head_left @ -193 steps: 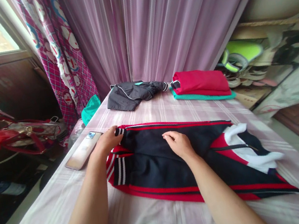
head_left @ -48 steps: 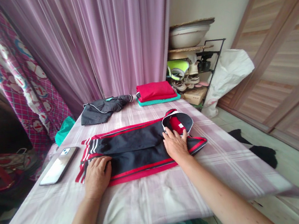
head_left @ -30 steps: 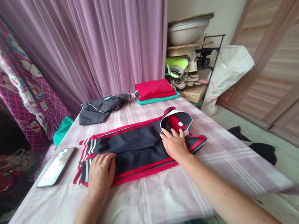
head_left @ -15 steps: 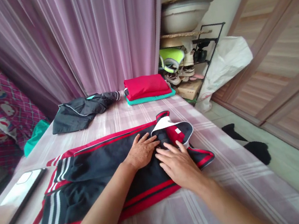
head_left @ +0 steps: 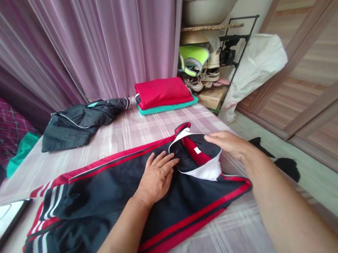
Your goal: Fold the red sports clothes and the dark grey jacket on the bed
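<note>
A dark track jacket (head_left: 97, 187) with red edging and white-striped cuffs lies spread across the table, its sleeves pointing left. Its stand-up collar (head_left: 204, 170), white on part of the outside, faces right, and a small white label shows on the red lining. My left hand (head_left: 159, 172) rests flat on the fabric just left of the collar, fingers stretched out. At the collar's far right edge, my right hand (head_left: 226, 142) pinches the rim between thumb and fingers.
Behind lie a crumpled black garment (head_left: 74, 126) and a folded red garment (head_left: 163, 92) on a teal one (head_left: 169, 107). A phone (head_left: 1, 225) sits at the left. Beyond the table's right edge stand a shoe rack (head_left: 242, 61) and a white sack (head_left: 253, 68).
My right hand has lifted off the jacket front and moved right to grip the collar's rim, which now stands wider. My left hand stays flat on the fabric. The view has shifted slightly.
</note>
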The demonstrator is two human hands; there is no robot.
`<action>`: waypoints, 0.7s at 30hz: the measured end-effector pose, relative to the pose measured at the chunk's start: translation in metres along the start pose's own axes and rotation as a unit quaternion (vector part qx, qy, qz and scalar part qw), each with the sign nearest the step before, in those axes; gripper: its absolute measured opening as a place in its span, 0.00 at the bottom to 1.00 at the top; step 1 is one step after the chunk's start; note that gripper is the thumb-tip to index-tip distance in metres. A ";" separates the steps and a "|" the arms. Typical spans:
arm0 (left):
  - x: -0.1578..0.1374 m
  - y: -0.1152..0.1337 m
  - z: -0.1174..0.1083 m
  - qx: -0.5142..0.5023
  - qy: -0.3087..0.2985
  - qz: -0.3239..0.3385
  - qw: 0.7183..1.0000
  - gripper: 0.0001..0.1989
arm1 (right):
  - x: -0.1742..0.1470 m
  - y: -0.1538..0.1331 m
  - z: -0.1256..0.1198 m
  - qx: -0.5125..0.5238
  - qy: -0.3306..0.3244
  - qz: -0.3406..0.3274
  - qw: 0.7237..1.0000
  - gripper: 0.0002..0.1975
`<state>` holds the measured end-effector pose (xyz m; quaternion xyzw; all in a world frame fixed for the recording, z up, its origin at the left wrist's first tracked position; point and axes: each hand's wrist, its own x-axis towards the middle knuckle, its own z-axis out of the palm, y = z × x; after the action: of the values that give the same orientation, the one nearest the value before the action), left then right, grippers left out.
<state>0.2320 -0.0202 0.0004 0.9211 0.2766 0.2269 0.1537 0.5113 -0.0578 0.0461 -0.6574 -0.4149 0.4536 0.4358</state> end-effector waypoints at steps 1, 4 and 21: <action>-0.001 0.002 -0.003 -0.014 0.037 -0.008 0.999 0.20 | -0.001 -0.004 0.005 0.050 -0.009 -0.001 0.999 0.16; -0.003 0.011 -0.015 -0.060 0.149 -0.037 0.986 0.19 | -0.008 -0.021 0.023 0.160 -0.044 -0.030 0.986 0.16; 0.002 0.032 -0.042 -0.269 0.282 -0.104 0.915 0.12 | -0.015 -0.047 0.097 0.254 -0.175 -0.014 0.951 0.17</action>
<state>0.2269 -0.0380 0.0501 0.7088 0.3314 0.5256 0.3338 0.4077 -0.0403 0.0742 -0.4294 -0.3648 0.6455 0.5156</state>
